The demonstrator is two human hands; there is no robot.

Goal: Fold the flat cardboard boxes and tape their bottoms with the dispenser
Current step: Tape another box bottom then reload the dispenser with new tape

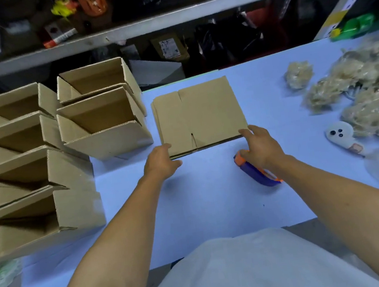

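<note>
The small stack of flat brown cardboard boxes (198, 115) lay mid-worktop; the left hand (161, 162) pinched its near corner and the right hand (260, 145) rested loosely open at the other, likely to lift the top blank; the purple-and-orange tape dispenser (256, 171) waited beneath the right wrist, handy for taping.
</note>
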